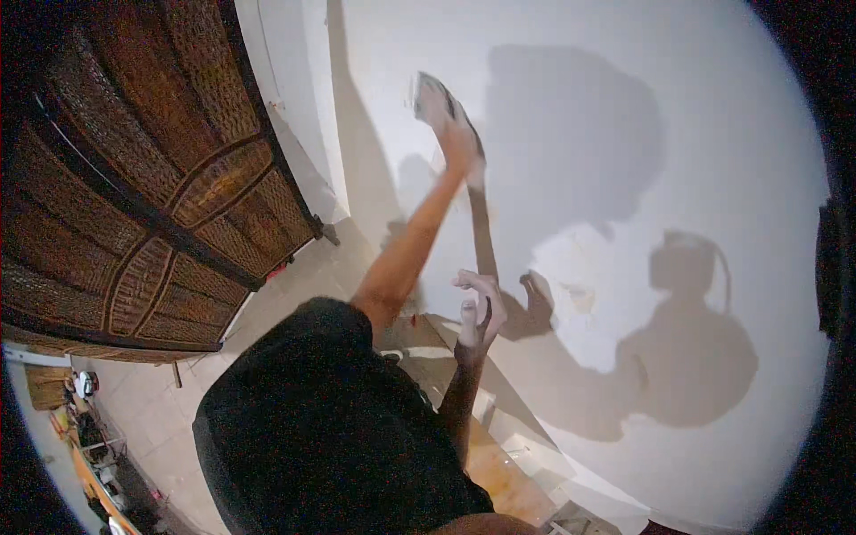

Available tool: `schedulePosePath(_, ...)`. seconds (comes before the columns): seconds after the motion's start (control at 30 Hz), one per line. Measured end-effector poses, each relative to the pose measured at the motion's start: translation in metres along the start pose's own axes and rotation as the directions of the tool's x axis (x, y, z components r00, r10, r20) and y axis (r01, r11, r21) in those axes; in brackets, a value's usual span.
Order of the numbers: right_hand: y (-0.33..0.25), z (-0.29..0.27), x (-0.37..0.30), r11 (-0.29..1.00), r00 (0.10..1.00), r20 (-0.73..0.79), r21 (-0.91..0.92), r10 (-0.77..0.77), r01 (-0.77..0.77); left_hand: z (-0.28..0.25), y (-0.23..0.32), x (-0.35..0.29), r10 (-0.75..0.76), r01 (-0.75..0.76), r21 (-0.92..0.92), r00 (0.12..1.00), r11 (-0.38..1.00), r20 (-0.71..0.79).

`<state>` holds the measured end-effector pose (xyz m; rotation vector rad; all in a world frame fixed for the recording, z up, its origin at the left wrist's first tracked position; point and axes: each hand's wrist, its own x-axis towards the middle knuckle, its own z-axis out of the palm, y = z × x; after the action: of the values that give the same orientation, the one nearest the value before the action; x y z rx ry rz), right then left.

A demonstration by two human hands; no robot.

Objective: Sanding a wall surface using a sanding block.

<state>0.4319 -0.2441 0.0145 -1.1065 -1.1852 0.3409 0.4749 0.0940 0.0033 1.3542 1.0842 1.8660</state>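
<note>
Black cloth shirt (312, 428) is nearest, at seven o'clock. At twelve, the left hand (450, 127) grips a flat greyish tool (416, 94) (blurred, material unclear) by the smooth white wall (731, 160), seemingly mid-stroke; the next stroke would need even pressure. Right hand (493, 312), four o'clock, curls loosely, empty.

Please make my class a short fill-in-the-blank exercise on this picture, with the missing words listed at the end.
1. The left hand grips a flat object, while the right hand, fingers loosely curled, holds ____.
2. The person's shirt is ____ in colour.
3. The large patterned panel at the picture's left is mostly ____ in colour.
4. The grey shapes cast on the white wall are ____.

Missing words: nothing; black; brown; shadows.
</note>
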Motion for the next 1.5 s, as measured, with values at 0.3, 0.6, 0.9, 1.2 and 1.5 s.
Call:
schedulePosePath(0.3, 0.012, -0.013, 0.001, 1.000, 1.000, 0.025, -0.016, -0.003, 0.003, -0.009, 0.029, -0.054, 0.000, 0.005, -0.045, 0.994, 0.999, 0.105)
schedulePosePath(0.6, 0.029, 0.023, 0.010, 0.996, 0.998, 0.015, 0.075, 0.054, -0.055, -0.035, -0.004, -0.121, 0.110, -0.129, 0.051, 0.954, 0.990, 0.278)
schedulePosePath(0.9, 0.076, 0.065, 0.051, 0.990, 0.995, 0.018, 0.105, 0.093, -0.095, -0.026, -0.037, -0.008, -0.035, 0.033, 0.049, 0.998, 0.998, 0.047)
schedulePosePath(1.2, 0.083, 0.113, 0.140, 0.982, 0.988, 0.070, -0.133, 0.141, -0.131, -0.035, -0.031, 0.192, -0.003, 0.008, -0.286, 1.000, 0.958, 0.017)
schedulePosePath(1.5, 0.102, 0.163, 0.204, 0.922, 0.991, 0.126, -0.387, 0.055, -0.002, -0.048, -0.083, 0.134, 0.135, -0.119, -0.109, 0.978, 0.987, 0.157)
